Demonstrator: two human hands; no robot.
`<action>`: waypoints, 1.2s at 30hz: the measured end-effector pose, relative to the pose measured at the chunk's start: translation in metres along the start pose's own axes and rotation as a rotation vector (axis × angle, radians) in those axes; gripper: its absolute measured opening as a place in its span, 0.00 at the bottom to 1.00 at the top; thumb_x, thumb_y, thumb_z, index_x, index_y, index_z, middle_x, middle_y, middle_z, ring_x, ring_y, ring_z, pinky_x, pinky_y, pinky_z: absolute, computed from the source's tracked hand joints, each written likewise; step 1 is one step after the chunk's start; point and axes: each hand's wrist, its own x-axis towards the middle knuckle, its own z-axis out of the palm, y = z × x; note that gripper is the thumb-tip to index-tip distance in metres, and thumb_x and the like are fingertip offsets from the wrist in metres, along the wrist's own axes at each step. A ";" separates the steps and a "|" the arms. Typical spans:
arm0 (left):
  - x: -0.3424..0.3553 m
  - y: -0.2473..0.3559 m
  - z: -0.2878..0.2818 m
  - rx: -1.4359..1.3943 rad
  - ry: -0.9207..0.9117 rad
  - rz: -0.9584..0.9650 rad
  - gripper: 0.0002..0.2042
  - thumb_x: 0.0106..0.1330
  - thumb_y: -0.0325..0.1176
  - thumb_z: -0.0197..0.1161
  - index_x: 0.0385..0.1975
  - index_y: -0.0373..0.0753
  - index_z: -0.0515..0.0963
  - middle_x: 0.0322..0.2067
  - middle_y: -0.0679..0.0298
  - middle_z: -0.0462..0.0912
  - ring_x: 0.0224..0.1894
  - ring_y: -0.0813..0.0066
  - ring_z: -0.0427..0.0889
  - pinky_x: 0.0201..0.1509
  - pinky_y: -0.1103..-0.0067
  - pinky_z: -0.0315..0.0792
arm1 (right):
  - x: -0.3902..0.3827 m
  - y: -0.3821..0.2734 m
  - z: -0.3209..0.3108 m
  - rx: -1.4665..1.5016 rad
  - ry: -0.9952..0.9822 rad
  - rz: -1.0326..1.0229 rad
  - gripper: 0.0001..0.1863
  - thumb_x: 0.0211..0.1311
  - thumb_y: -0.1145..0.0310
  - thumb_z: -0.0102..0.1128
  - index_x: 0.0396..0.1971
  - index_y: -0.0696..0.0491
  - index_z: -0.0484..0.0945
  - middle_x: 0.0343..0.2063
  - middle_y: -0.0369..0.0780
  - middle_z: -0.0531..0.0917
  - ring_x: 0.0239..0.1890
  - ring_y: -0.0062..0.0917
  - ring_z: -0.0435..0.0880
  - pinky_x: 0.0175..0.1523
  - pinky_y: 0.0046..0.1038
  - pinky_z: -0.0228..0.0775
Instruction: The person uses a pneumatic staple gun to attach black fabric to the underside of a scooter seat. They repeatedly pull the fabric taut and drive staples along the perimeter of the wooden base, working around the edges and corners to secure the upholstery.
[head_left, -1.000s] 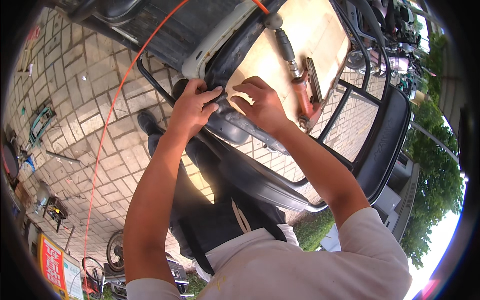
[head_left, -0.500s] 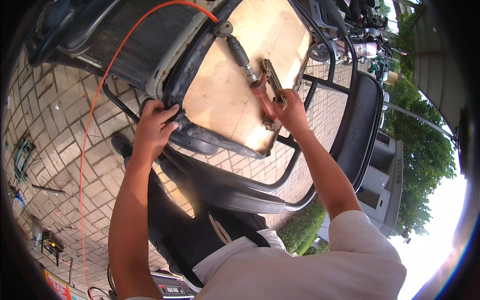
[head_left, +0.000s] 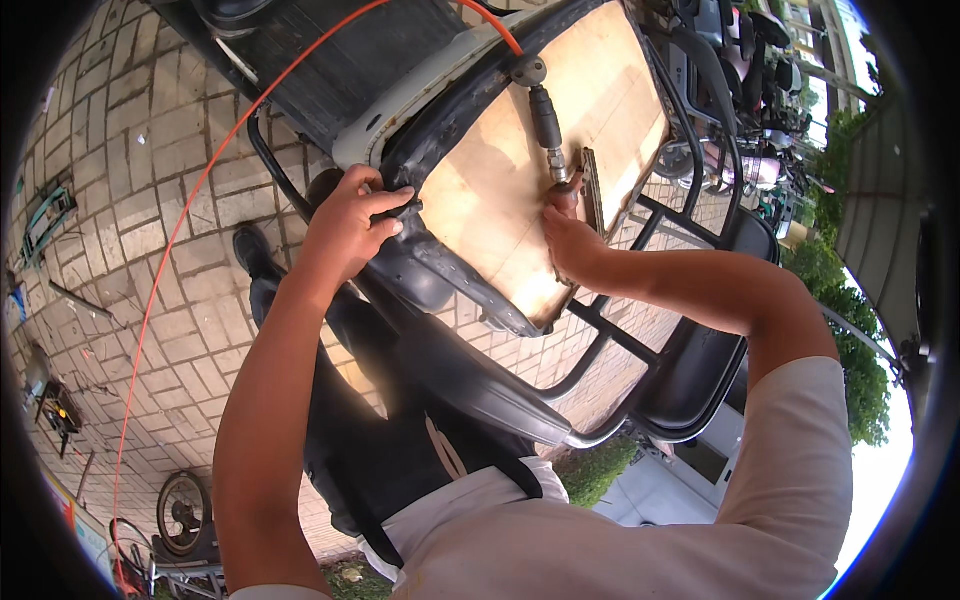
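A seat cushion lies underside up, its pale wooden board (head_left: 490, 170) framed by a black cover (head_left: 470, 275) folded over the edges. At the near left corner, my left hand (head_left: 350, 225) is closed, thumb and forefinger pinching the cover's edge. My right hand (head_left: 575, 240) wraps the reddish handle of an air staple gun (head_left: 593, 190) over the right part of the board. A metal and black coupling (head_left: 545, 120) joins the gun to an orange air hose (head_left: 300, 65). My palm and fingers hide most of the handle; whether the gun's nose touches the board cannot be made out.
The cushion rests on a vehicle with a black armrest (head_left: 485, 385), metal tube frame (head_left: 625, 345) and black padded backrest (head_left: 690, 390). Tools (head_left: 55, 405) and a wheel (head_left: 183, 512) lie on brick paving (head_left: 190, 350) at left. Parked scooters (head_left: 750, 150) stand at far right.
My right hand has shifted its hold and now wraps the staple gun's handle, with the elbow swung out to the right. My left hand keeps pinching the cover. The whole view has shifted.
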 end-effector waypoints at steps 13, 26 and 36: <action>0.001 0.009 -0.002 -0.017 -0.034 -0.094 0.22 0.57 0.23 0.71 0.53 0.49 0.85 0.49 0.64 0.74 0.48 0.67 0.79 0.57 0.74 0.74 | -0.095 0.058 -0.033 0.750 0.496 0.087 0.11 0.48 0.62 0.71 0.33 0.47 0.85 0.35 0.37 0.78 0.48 0.33 0.75 0.57 0.39 0.63; 0.003 0.013 -0.005 -0.001 -0.065 -0.143 0.23 0.56 0.24 0.72 0.53 0.52 0.85 0.49 0.64 0.74 0.50 0.63 0.79 0.57 0.71 0.74 | -0.061 0.080 -0.073 1.509 0.898 0.318 0.21 0.44 0.71 0.70 0.43 0.51 0.81 0.29 0.45 0.86 0.34 0.46 0.85 0.40 0.41 0.78; 0.002 0.011 -0.006 -0.013 -0.048 -0.081 0.23 0.55 0.22 0.71 0.52 0.52 0.85 0.47 0.63 0.74 0.49 0.63 0.80 0.55 0.70 0.74 | -0.038 0.081 -0.089 1.492 0.820 0.274 0.26 0.44 0.73 0.67 0.49 0.51 0.81 0.32 0.46 0.87 0.37 0.46 0.86 0.44 0.42 0.79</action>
